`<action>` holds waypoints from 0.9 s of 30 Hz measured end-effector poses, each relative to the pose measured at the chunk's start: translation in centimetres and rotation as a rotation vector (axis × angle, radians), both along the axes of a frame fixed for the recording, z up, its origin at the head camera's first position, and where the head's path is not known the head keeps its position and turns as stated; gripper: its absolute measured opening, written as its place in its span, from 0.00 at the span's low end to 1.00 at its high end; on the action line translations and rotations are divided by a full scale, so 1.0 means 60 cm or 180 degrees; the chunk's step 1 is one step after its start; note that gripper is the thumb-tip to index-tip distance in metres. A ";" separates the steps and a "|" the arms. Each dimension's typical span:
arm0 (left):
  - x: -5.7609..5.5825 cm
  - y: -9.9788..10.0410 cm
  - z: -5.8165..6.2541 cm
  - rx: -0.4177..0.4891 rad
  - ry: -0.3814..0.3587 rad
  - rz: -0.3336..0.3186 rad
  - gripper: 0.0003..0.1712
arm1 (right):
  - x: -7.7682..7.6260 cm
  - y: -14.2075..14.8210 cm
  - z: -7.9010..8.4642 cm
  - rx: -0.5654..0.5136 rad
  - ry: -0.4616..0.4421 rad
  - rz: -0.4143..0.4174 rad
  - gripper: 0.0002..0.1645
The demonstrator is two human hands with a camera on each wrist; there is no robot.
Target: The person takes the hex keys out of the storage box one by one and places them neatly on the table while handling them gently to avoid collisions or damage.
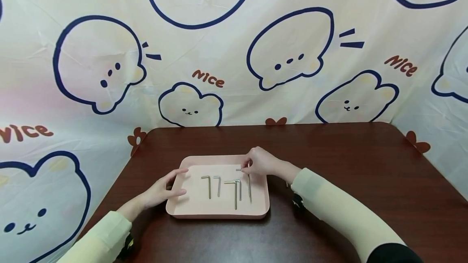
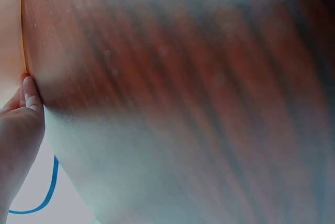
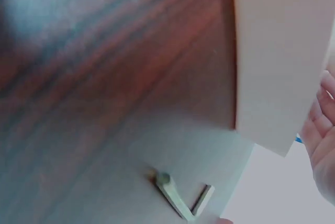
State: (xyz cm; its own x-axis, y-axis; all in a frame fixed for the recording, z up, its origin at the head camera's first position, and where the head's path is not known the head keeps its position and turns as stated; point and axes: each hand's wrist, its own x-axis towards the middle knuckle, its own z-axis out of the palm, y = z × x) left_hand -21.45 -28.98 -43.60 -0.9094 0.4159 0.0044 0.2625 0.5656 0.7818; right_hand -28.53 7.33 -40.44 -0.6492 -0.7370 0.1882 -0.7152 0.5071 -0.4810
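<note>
Up around two o'clock on the pink tray [image 1: 197, 206], my right grip [image 1: 261, 161] pinches an L-shaped hex key [image 1: 250, 190] near its bend, long leg pointing down toward six. Left grip [image 1: 161, 192] holds the rim at nine o'clock, just steadying it, I guess. Four other keys [image 1: 235, 198] lie in a rough row between the two, long legs also toward six. Looks to me like the laying-out step, though I can't tell if this one's going down or getting nudged straight. Next move imo: square it up, then let go without dragging it. Another key [image 3: 177, 199] lies on the bench [image 1: 329, 153] off at three, so that's the obvious reach after.
</note>
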 end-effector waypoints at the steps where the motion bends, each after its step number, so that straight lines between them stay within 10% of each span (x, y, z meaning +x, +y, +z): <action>1: 0.000 0.000 0.000 -0.0007 0.0004 0.0003 0.38 | -0.001 0.002 0.003 -0.0048 -0.0004 0.0045 0.06; 27: -0.001 0.001 0.000 -0.0023 -0.0013 0.0027 0.38 | -0.014 0.064 0.053 -0.0076 -0.0158 -0.0069 0.02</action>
State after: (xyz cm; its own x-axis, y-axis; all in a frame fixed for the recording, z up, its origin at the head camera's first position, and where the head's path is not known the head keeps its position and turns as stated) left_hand -21.53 -28.95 -43.58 -0.9128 0.4083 -0.0022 0.2546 0.5733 0.7788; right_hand -29.39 11.16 -37.27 -0.6739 -0.7183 0.1727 -0.6791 0.5102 -0.5277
